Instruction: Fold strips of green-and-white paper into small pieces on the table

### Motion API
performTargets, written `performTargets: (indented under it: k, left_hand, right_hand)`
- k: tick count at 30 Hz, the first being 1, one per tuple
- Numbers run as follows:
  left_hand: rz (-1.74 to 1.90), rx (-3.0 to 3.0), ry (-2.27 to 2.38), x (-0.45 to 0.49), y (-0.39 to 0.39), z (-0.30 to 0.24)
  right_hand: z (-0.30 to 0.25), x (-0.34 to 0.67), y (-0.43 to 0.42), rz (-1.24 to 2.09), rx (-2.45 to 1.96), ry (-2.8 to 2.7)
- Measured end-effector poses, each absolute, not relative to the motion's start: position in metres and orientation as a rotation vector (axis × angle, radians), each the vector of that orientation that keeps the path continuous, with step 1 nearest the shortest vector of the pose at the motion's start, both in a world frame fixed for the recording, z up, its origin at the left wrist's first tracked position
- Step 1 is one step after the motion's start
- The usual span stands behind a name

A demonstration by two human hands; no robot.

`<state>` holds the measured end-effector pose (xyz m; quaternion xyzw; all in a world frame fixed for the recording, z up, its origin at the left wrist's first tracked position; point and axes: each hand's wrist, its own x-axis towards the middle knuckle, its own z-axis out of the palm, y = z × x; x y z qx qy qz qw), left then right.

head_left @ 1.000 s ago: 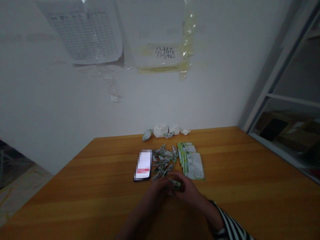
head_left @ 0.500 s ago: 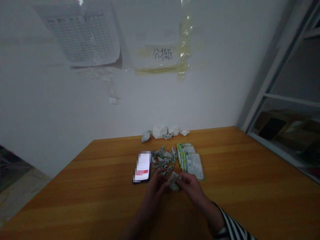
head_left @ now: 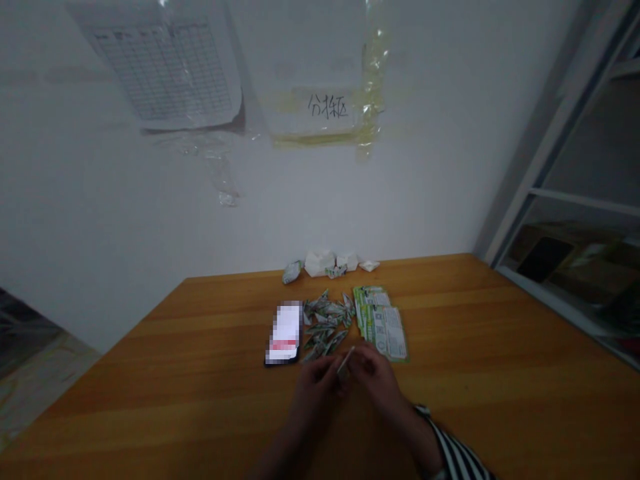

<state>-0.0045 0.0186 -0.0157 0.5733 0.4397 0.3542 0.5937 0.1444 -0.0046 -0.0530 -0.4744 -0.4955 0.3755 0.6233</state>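
Turned edge-on since the earlier view, the folded paper strip (head_left: 346, 361) sits pinched between your left hand (head_left: 315, 390) and right hand (head_left: 374, 377), both closed on it.

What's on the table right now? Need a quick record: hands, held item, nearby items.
left hand: pinching a folded paper strip
right hand: pinching the same strip; striped sleeve on this arm
nearest items: pile of small folded green-and-white paper pieces
right of pile: flat green-and-white printed sheets
left of pile: smartphone, screen lit
far edge: crumpled white paper lumps
surface: wooden table
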Motion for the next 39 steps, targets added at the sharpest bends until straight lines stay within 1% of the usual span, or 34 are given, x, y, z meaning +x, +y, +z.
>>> performTargets:
  k: [2,4,7,9,11,15,19,25,30,39]
  left_hand:
    - [0.896,1.391,1.093,-0.006,0.019,-0.015]
    - [0.986,1.473,1.188,-0.008,0.018,-0.013]
    - [1.093,1.63,1.256,-0.011,0.016,-0.013]
    - [1.092,1.75,1.241,-0.011,0.013,-0.014]
    - [1.025,1.835,1.243,-0.01,0.01,-0.017]
    - [0.884,1.846,1.355,-0.007,0.008,-0.025]
    - [0.838,1.879,1.372,-0.007,0.007,-0.026]
    - [0.789,1.933,1.458,-0.009,0.003,-0.018]
    - [0.816,1.739,1.209,-0.009,0.012,-0.023]
    - [0.833,1.65,1.098,-0.005,0.006,-0.018]
  right_hand:
    - [-0.053,0.142,-0.008,0.872,-1.127,-1.134]
    - [-0.05,0.138,-0.013,0.955,-1.146,-1.092]
    - [-0.044,0.132,-0.019,1.112,-1.045,-1.086]
    - [-0.041,0.128,-0.021,1.134,-0.974,-1.145]
    - [-0.04,0.125,-0.023,1.071,-1.016,-1.199]
    - [-0.042,0.124,-0.025,0.849,-1.271,-1.352]
    - [-0.045,0.126,-0.026,0.669,-1.387,-1.471]
    - [-0.049,0.128,-0.025,0.625,-1.399,-1.586]
    - [-0.043,0.131,-0.025,0.616,-1.34,-1.675]
    - [-0.031,0.137,-0.023,0.631,-1.389,-1.665]
